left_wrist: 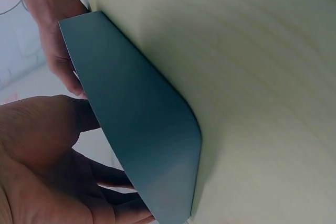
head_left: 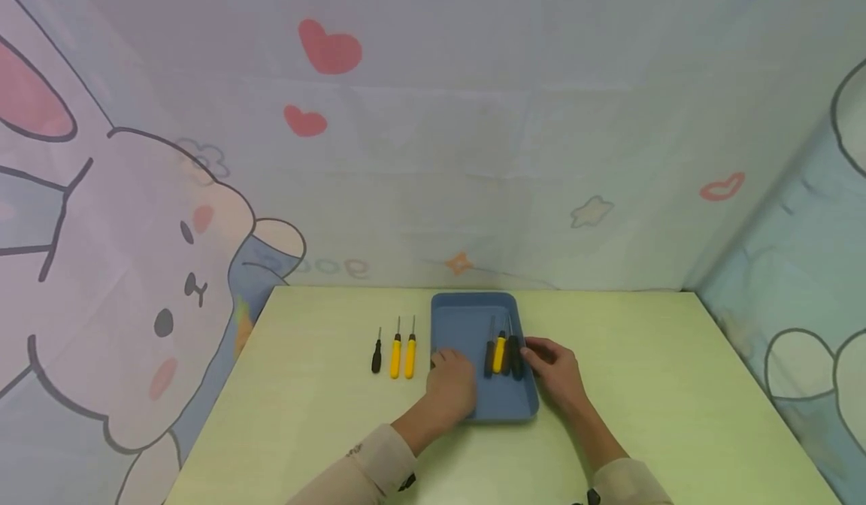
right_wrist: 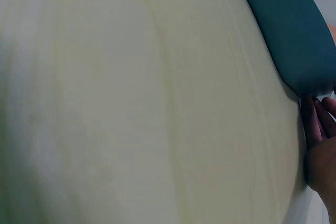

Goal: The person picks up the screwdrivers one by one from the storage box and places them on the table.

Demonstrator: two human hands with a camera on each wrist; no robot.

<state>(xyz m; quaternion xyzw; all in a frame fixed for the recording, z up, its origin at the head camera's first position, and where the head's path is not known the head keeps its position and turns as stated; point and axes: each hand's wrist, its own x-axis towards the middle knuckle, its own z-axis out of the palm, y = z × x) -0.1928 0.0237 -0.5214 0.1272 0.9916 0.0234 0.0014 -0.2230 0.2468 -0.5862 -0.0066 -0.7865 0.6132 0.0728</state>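
Observation:
A blue tray (head_left: 485, 415) lies on the table, holding several screwdrivers toward its right side: a yellow one (head_left: 499, 355) among dark-handled ones (head_left: 516, 358). My left hand (head_left: 452, 385) reaches over the tray's left side, knuckles up. From the left wrist, the thumb and fingers of this hand (left_wrist: 47, 166) pass behind the tray wall (left_wrist: 142, 114), which hides their tips; I cannot tell what they hold. My right hand (head_left: 558, 373) is at the right wall, thumb tip right at the rim. In the right wrist view its extended fingers (right_wrist: 311, 121) meet the tray's outer side.
Left of the tray, a small black screwdriver (head_left: 376, 358) and two yellow screwdrivers (head_left: 395, 358) lie in a row, shafts pointing away from me. A printed cloth backdrop (head_left: 433, 189) rises behind the pale table (head_left: 663, 385) and along both sides.

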